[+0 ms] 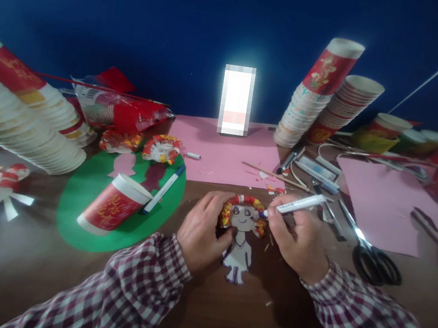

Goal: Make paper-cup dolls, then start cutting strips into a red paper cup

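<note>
On the brown table in front of me lies a paper doll [239, 258] with a drawn face, a white dress and curled red-and-yellow hair. My left hand [204, 230] is closed on its left side, thumb and fingers pinching the hair by the head. In my right hand [298, 235] is a white marker [299, 203], its dark tip touching or just over the right side of the face. A small white cap [193, 155] lies on the pink paper beyond. Small paper scraps are scattered around the doll.
Left, a red-and-white paper cup [115, 205] and a blue-capped marker [164, 190] lie on a green paper oval [78, 209]. Scissors [376, 262] lie at right. Tall cup stacks [38, 117] lean at both sides; a blurred bright panel [236, 98] stands at the back.
</note>
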`<state>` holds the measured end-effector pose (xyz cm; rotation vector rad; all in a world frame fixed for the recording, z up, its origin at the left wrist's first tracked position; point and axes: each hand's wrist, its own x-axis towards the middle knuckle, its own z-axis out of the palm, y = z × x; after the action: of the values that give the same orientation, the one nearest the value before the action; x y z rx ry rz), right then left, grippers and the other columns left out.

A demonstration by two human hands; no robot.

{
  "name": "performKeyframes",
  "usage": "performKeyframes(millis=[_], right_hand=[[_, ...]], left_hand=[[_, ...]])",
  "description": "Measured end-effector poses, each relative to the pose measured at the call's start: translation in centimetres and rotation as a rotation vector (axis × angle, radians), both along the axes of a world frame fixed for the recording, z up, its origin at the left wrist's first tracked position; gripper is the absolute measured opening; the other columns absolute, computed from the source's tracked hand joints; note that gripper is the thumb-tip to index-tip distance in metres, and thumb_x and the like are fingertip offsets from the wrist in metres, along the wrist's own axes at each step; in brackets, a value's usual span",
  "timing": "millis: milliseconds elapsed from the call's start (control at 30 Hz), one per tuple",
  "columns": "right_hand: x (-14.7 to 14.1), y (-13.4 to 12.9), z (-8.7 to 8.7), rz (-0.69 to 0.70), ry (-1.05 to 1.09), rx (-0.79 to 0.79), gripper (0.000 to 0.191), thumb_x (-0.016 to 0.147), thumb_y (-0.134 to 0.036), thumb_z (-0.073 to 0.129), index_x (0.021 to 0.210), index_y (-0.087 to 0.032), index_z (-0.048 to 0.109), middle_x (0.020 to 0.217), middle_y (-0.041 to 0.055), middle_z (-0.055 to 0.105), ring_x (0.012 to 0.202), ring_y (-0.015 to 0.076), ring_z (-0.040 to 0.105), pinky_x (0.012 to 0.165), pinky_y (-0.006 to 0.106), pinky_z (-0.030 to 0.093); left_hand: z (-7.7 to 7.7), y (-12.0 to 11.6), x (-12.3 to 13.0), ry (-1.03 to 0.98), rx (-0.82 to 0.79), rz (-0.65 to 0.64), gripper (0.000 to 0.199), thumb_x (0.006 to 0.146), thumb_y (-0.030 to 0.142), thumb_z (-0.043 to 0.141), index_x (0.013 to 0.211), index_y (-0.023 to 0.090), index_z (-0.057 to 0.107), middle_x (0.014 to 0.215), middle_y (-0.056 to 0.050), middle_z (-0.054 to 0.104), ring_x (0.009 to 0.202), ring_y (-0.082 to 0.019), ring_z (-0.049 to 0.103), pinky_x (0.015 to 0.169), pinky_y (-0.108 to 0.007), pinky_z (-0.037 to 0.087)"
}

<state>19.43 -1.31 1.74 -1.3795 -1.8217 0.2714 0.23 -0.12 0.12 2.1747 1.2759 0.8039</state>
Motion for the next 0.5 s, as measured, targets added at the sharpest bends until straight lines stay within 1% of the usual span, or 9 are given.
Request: performKeyframes(millis=[300, 500], right_hand=[[0.00, 0.01, -0.25, -0.001, 0.001, -0.029, 0.004, 0.082, -0.020, 0.051, 0.080, -0.021, 0.053, 0.073, 0.0003, 0.057, 0.070, 0.0161, 0.053, 0.069, 0.030, 0.042], [0.00, 0.02, -0.34, 0.020, 0.027, -0.038, 0.003, 0.082, -0.020, 0.051, 0.080, -0.020, 0.053, 0.075, 0.0012, 0.057, 0.072, 0.0168, 0.054, 0.070, 0.031, 0.042]], left_hand=[[-0.03, -0.01, 0.02, -0.002, 0.010, -0.002, 0.056, 0.067, 0.012, 0.057, 0.121, 0.019, 0.042, 0.115, -0.008, 0.053, 0.109, -0.023, 0.048, 0.096, -0.040, 0.040], [0.03, -0.04, 0.00, 0.004, 0.006, -0.002, 0.056, 0.068, 0.013, 0.057, 0.121, 0.019, 0.042, 0.115, -0.008, 0.053, 0.110, -0.022, 0.048, 0.096, -0.038, 0.040]])
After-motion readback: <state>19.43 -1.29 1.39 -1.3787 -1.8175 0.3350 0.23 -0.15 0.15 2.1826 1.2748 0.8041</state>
